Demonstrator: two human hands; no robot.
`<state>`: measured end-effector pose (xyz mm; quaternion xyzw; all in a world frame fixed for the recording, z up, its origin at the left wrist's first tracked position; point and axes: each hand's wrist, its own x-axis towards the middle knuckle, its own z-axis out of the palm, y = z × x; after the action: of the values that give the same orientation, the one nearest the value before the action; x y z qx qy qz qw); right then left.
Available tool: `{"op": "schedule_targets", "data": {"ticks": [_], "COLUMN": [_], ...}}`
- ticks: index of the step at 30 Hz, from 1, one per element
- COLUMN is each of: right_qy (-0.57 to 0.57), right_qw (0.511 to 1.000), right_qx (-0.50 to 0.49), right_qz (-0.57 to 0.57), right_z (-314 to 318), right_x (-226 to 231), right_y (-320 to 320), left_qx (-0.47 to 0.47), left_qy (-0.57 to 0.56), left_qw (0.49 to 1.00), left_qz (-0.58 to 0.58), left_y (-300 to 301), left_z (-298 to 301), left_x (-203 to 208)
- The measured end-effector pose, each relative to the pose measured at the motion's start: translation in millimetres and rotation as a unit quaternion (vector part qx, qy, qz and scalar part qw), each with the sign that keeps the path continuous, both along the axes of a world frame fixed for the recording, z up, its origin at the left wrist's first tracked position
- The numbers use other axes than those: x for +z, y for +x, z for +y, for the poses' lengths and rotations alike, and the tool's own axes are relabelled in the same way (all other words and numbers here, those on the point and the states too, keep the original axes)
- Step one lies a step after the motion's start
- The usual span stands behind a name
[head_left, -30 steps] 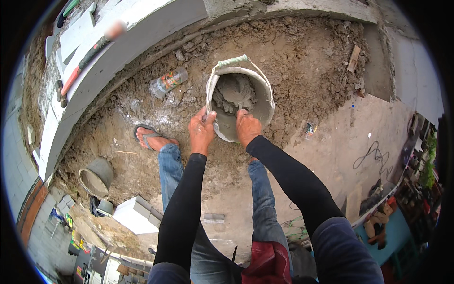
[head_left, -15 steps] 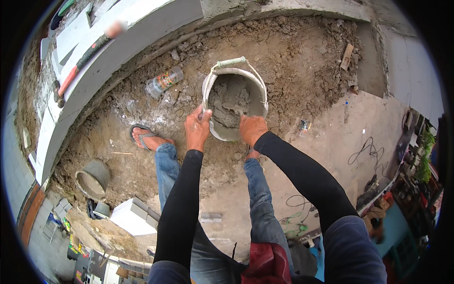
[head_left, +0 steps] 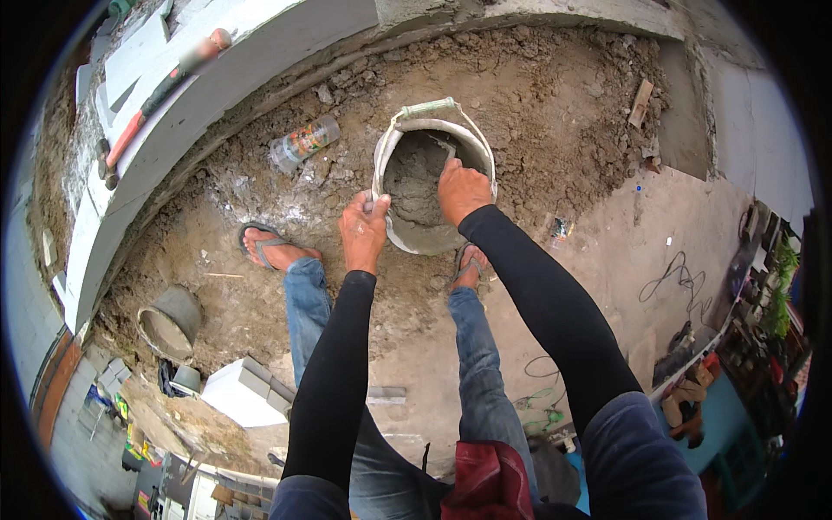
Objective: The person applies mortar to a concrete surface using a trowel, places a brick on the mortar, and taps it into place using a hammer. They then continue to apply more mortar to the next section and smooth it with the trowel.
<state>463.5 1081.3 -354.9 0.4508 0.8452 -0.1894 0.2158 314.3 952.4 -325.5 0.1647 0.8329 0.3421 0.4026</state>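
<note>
A pale bucket (head_left: 426, 240) stands on the dirt in front of my feet, its handle raised at the far side. Wet grey mortar (head_left: 411, 180) lies inside it. My left hand (head_left: 363, 230) grips the left rim, with the thumb on top. Over the bucket's right part, my right hand (head_left: 464, 188) is closed round a trowel (head_left: 448, 147). Only the trowel's metal neck shows clearly; its blade is sunk in or smeared with mortar near the far inner wall.
A low curved block wall (head_left: 286, 54) runs along the far left, with a red-handled hammer (head_left: 130, 139) on top. A plastic bottle (head_left: 304, 144) lies on the soil. Behind my left foot stand a smaller bucket (head_left: 192, 314) and white blocks (head_left: 238, 399). A wood scrap (head_left: 640, 103) lies right.
My right hand has moved the trowel from the bucket's near middle up toward its far side. The bucket has shifted slightly; my left hand still holds its rim.
</note>
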Motion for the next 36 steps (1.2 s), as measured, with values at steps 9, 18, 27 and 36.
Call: {"op": "schedule_targets", "data": {"ticks": [9,18,27,36], "right_qy": [0.045,-0.127,-0.059,-0.176], "right_qw": [0.998,0.989,0.980,0.921], "right_qx": [-0.046,-0.069,-0.101,-0.282], "right_qz": [0.021,0.042,0.159,0.202], "right_z": [-28,-89,-117,-124], "right_x": [10,48,37,134], "right_y": [2,59,137,264], "left_qx": [0.013,-0.040,-0.056,-0.116], "left_qy": [-0.004,-0.010,0.000,-0.027], "left_qw": [1.000,0.997,0.990,0.978], "left_qz": [0.016,0.070,0.129,0.170], "left_y": [2,-9,22,90], "left_z": [-16,-30,-40,16], "left_x": [-7,-23,-19,8]}}
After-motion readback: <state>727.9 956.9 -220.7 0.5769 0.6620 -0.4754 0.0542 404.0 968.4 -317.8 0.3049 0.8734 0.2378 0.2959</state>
